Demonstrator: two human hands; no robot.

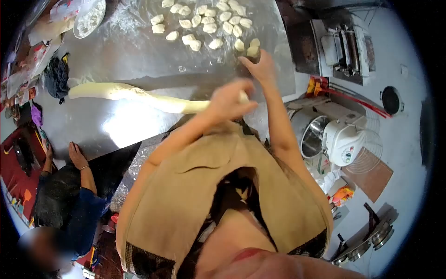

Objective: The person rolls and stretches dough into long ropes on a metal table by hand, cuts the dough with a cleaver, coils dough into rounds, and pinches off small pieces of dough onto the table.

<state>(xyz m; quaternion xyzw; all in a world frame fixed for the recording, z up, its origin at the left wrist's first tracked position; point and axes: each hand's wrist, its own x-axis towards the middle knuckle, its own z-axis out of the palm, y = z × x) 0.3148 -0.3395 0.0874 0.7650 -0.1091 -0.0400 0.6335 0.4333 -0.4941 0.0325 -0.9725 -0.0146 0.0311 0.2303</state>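
A long pale dough rope (167, 103) lies across the metal table, its far end to the left. My left hand (230, 102) is closed around the rope's right end, and a small bit of dough shows between the fingers. Farther forward, my right hand (262, 69) reaches over the table with thumb and fingers apart. Close to its fingertips sit a cut dough piece (253, 50) and another piece (239, 45); whether the fingers touch them I cannot tell. Several more dough pieces (209, 28) are scattered across the far part of the table.
The metal table (139, 56) is dusted with flour. A bowl of flour (90, 18) and a black plastic bag (57, 76) are on the left. Another person's hand (78, 156) rests at the table's near left edge. A mixer (341, 139) stands to the right.
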